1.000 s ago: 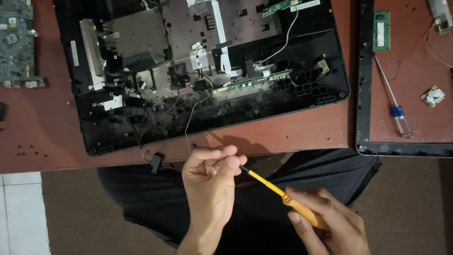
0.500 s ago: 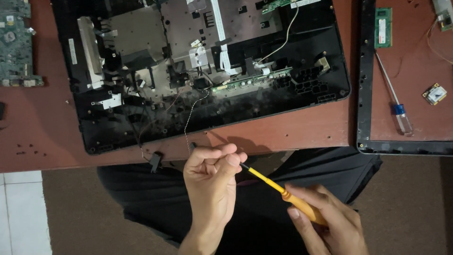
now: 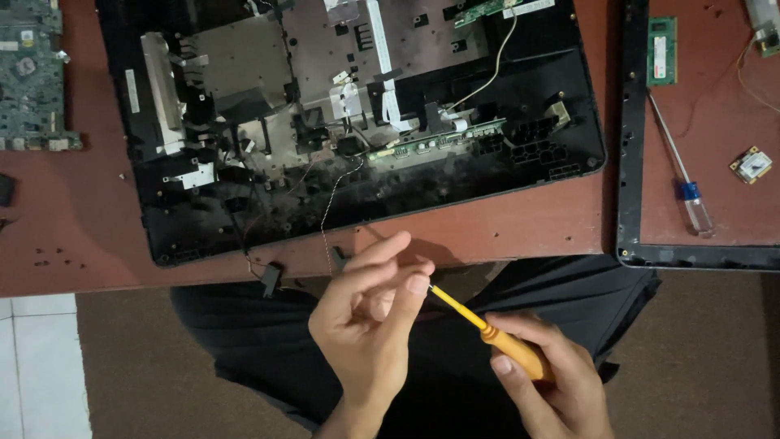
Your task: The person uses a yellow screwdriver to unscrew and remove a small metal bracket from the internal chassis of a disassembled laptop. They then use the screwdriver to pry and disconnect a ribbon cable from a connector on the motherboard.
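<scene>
My right hand (image 3: 552,378) grips the orange handle of a yellow-shafted screwdriver (image 3: 487,332), low in the view over my lap. My left hand (image 3: 370,317) pinches the screwdriver's tip between thumb and fingertips; whether a small part sits between them is hidden. Both hands hover just in front of the table's edge. Above them lies an opened black laptop base (image 3: 357,122) with bare metal plates, ribbon cables, a thin green board and loose wires hanging over the edge.
A green circuit board (image 3: 32,77) lies at the far left. A black bezel frame (image 3: 634,162) sits at the right, with a blue-handled screwdriver (image 3: 686,191), a memory stick (image 3: 662,50) and a small card (image 3: 749,165) inside it. Tiny screws (image 3: 53,256) dot the red table.
Both hands have stayed together at the screwdriver tip; my left fingers have shifted slightly. The view has drifted a little.
</scene>
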